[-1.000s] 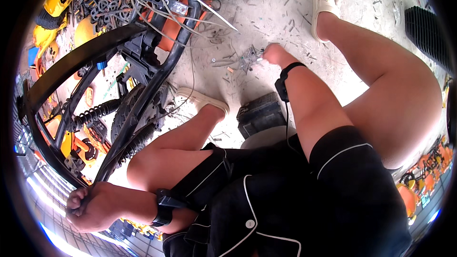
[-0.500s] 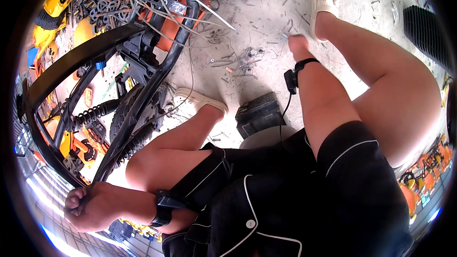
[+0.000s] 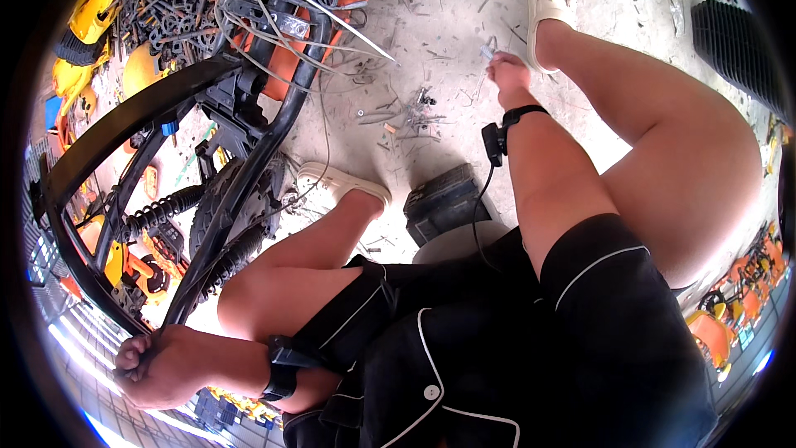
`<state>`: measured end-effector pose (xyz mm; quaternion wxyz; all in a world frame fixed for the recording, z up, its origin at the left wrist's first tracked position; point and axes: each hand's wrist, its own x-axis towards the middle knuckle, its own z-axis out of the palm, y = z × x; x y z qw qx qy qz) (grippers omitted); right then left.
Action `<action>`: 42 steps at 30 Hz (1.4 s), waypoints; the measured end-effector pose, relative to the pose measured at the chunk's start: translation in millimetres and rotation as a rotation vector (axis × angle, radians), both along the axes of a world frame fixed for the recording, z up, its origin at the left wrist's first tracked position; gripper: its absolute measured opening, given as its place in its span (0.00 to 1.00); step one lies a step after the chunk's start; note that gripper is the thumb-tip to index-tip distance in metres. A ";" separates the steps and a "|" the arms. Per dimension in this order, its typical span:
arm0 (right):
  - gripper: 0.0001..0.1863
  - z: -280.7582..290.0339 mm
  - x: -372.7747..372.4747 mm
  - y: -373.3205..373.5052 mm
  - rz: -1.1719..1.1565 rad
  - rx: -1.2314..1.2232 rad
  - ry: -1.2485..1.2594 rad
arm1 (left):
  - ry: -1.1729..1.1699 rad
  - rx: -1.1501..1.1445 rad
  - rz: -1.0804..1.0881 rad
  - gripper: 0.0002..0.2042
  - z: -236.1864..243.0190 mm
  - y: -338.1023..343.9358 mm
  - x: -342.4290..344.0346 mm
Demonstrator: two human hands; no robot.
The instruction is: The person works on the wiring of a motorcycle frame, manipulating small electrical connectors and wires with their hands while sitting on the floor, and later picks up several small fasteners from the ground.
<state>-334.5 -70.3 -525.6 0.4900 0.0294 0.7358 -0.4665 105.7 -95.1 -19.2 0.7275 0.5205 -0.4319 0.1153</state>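
Observation:
My left hand [image 3: 149,369] at the lower left has its fingers curled around the black tubular frame [image 3: 232,203]. My right hand [image 3: 510,75] is out over the concrete floor near my right foot, fingers closed on a small pale item [image 3: 487,53], too small to make out clearly, with thin strands by it. Loose small metal bits and offcuts [image 3: 419,108] lie on the floor left of it. Grey cables [image 3: 274,29] drape over the frame's upper end and its orange part [image 3: 274,79].
A pile of rusty hardware [image 3: 174,4] and yellow parts [image 3: 93,8] fill the upper left. A coil spring [image 3: 166,197] and tyre sit within the frame. A black box [image 3: 439,203] stands between my legs. Black ribbed pieces [image 3: 738,54] lie at right, orange parts [image 3: 746,290] lower right.
My right hand has moved up and to the right from the scattered bits toward my right foot, still closed. My left hand stays on the frame. The view has shifted slightly.

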 end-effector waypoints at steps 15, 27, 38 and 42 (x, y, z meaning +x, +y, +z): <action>0.15 -11.0 -7.2 1.8 0.799 0.520 0.776 | -0.018 -0.081 0.060 0.09 7.5 -1.6 0.6; 0.23 -3.9 -13.7 -19.7 0.482 0.569 0.727 | -0.088 -0.100 0.126 0.07 3.6 -6.7 -16.1; 0.14 16.1 -10.3 -38.1 0.807 0.509 0.923 | -0.088 -0.098 0.149 0.07 -2.5 -10.5 -17.0; 0.16 18.2 4.6 -37.7 0.970 0.493 0.988 | -0.239 0.066 0.199 0.07 8.1 3.2 -5.2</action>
